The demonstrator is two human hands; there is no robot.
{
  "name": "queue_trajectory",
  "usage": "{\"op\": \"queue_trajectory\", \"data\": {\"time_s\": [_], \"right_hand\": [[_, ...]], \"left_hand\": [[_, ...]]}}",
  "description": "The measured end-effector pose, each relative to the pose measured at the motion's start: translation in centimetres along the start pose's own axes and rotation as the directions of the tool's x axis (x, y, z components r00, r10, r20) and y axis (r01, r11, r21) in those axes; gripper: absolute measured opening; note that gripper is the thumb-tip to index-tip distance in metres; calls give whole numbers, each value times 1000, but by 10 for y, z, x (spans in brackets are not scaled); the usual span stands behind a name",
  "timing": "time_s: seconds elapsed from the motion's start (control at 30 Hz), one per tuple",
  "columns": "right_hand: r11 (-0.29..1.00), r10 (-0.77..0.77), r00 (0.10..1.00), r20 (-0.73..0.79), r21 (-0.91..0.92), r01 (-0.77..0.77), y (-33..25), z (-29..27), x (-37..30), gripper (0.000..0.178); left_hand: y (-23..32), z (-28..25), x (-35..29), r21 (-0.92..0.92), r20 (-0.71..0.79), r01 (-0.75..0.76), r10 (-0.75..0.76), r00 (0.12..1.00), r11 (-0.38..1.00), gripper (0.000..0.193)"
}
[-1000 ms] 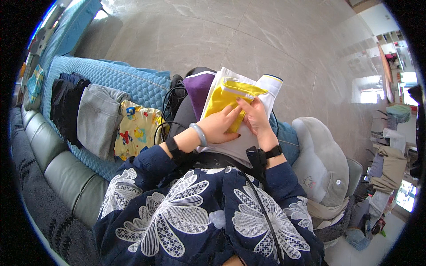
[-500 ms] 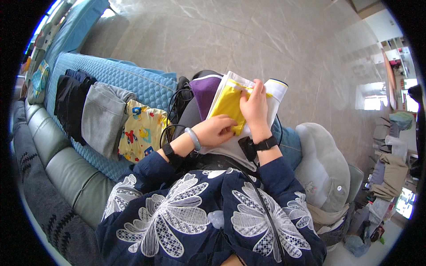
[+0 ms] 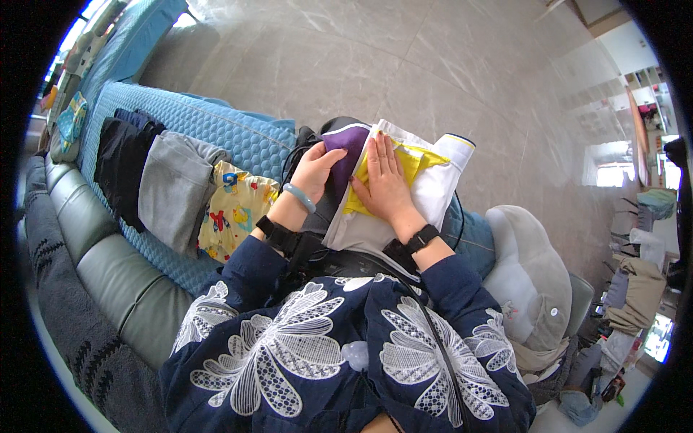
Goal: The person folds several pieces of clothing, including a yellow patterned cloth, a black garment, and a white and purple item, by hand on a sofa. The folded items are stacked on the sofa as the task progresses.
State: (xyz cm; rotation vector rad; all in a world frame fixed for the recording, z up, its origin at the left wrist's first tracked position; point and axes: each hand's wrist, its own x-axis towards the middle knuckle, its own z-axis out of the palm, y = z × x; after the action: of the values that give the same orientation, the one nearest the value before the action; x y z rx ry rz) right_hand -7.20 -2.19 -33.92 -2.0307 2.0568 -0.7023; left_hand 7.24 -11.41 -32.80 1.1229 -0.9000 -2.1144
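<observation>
A garment in white, yellow and purple lies partly folded across my lap. Its yellow panel (image 3: pixel 421 160) is rumpled over the white cloth (image 3: pixel 440 191), and the purple part (image 3: pixel 350 144) with a white edge stripe shows on the left. My left hand (image 3: pixel 312 177) has its thumb on top of the purple edge and its fingers curled beneath, pinching the cloth. Flat on the yellow panel rests my right hand (image 3: pixel 388 184), fingers stretched out and pressing down. Both wrists wear black straps.
To my left, folded black trousers (image 3: pixel 119 162), grey trousers (image 3: pixel 173 184) and yellow patterned clothing (image 3: pixel 234 209) lie on a blue quilted cover (image 3: pixel 216 126). A green leather sofa (image 3: pixel 108 263) curves behind them. A grey plush cushion (image 3: pixel 530 267) sits at my right.
My left hand has moved from the lower yellow panel up and left to the purple edge. My right hand has shifted left and flattened on the yellow cloth, which now spreads rumpled to the right.
</observation>
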Motion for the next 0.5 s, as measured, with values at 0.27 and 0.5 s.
{"op": "queue_trajectory", "data": {"time_s": [0.27, 0.5], "right_hand": [[1000, -13, 1000, -19, 18, 13, 2, -2, -3, 78], [995, -83, 995, -54, 50, 86, 7, 5, -6, 70]], "left_hand": [[4, 14, -24, 281, -48, -175, 196, 979, 944, 11], [-5, 21, -9, 314, 467, -183, 17, 884, 932, 19]]}}
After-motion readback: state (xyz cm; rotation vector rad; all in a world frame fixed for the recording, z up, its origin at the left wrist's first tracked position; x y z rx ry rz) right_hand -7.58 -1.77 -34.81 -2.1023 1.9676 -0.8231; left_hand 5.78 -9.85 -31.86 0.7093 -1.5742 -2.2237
